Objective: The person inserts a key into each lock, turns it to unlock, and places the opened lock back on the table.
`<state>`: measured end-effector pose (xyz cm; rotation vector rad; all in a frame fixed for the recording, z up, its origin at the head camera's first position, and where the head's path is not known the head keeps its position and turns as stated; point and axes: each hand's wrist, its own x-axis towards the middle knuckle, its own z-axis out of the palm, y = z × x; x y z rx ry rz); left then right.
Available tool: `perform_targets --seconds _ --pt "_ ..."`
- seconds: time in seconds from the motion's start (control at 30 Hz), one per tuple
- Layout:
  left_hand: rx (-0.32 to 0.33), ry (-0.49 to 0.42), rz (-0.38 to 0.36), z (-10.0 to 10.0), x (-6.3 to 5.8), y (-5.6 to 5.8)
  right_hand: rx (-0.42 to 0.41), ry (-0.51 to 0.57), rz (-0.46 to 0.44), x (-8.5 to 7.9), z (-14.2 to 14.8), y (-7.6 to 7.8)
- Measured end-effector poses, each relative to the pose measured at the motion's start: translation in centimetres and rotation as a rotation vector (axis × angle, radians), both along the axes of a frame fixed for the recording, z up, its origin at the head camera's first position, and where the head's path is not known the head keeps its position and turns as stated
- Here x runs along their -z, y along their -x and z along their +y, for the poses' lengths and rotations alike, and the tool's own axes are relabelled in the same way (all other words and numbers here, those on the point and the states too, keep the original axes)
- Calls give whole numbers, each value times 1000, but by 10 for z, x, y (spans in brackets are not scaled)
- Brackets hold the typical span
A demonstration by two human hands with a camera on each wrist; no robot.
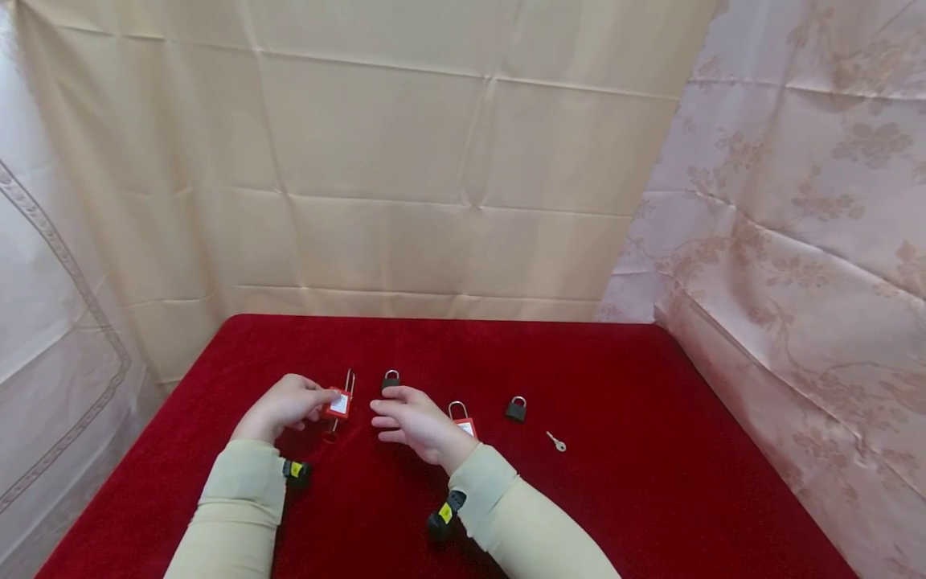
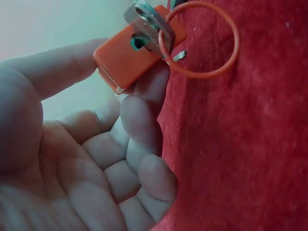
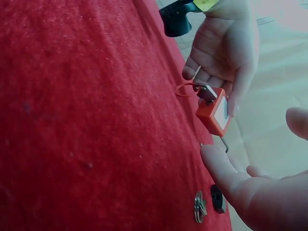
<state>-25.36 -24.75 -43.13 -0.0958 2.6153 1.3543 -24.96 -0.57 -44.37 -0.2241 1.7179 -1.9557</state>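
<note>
The left hand point(image 1: 288, 402) pinches a red safety padlock point(image 1: 338, 404), a red-ringed key point(image 2: 150, 29) at its base, over the red tablecloth's point(image 1: 615, 498) left side, the empty right hand point(image 1: 415, 422) loosely spread just right.

Metal-shackled red padlock point(image 1: 338, 404), smooth plastic; loose key point(image 1: 560, 445), metal; bench cover point(image 1: 622, 498), matt plush cloth; backdrop curtain point(image 1: 376, 145), smooth cloth.
</note>
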Motion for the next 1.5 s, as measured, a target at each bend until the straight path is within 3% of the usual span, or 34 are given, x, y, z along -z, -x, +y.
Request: perform_targets --seconds 0.4,0.9,1.2,1.37,1.5 --pt "-21 46 -26 -10 -2 -4 -40 -46 -5 4 -10 -4" --pt "-49 168 3 -20 3 -4 -68 -102 29 2 -10 -7" --pt "-83 207 13 -21 -5 -4 -79 -122 71 0 -5 -6" --pt "-95 264 113 -14 -15 -5 -58 -81 99 -8 2 -5" --pt "-75 220 186 -6 -22 -4 -33 -44 124 -15 11 -1"
